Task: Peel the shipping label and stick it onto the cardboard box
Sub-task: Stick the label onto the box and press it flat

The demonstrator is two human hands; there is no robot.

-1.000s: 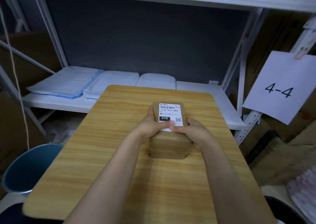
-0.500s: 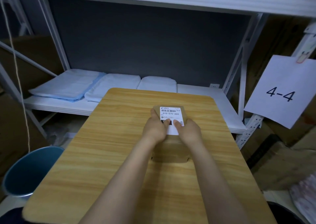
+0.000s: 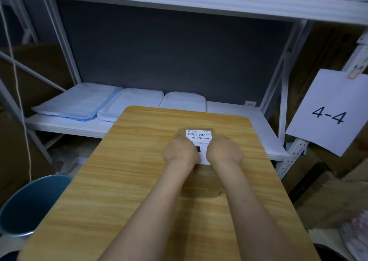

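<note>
While the cardboard box [image 3: 201, 183] sits on the wooden table [image 3: 127, 181], both hands rest flat on top of it, side by side. The left hand [image 3: 180, 152] and the right hand [image 3: 224, 152] press down on the white shipping label [image 3: 198, 136]. They do not pinch or grab anything. The fingers point away and are partly hidden, so how they bend is hard to tell. A second ago the hands sat at the near end of the label. Now they have slid up toward the far end, and only the barcode part peeks out past the knuckles. This looks like rubbing the sticker down so it stays. The label is already stuck on the box top, so the job seems almost done.
</note>
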